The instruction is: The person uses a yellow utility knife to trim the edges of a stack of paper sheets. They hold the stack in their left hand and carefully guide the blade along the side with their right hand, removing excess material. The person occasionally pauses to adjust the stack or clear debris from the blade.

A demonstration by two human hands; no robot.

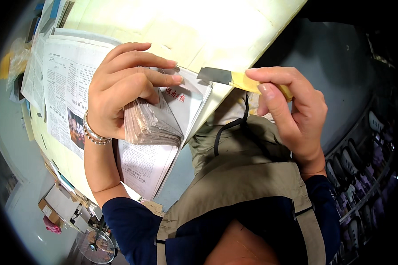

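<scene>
My left hand [130,84] is closed around a thick folded-back wad of newspaper leaves [152,126], its edges fanned and uneven. The fingers curl over the top of it. Under the wad lies a flat newspaper stack [141,165], with a sheet bearing red characters [181,99] at its right side. My right hand [296,106] pinches the yellow handle of a scraper [214,75]. Its flat dark blade points left and is over the right edge of the stack, near my left fingertips. Whether the blade touches the paper, I cannot tell.
The pale table [181,26] ends in a slanting edge to the right of the stack. More newspapers [68,79] lie spread at the left. A fan [95,245] and boxes [59,203] stand at lower left, and a rack [358,185] of dark items lines the right.
</scene>
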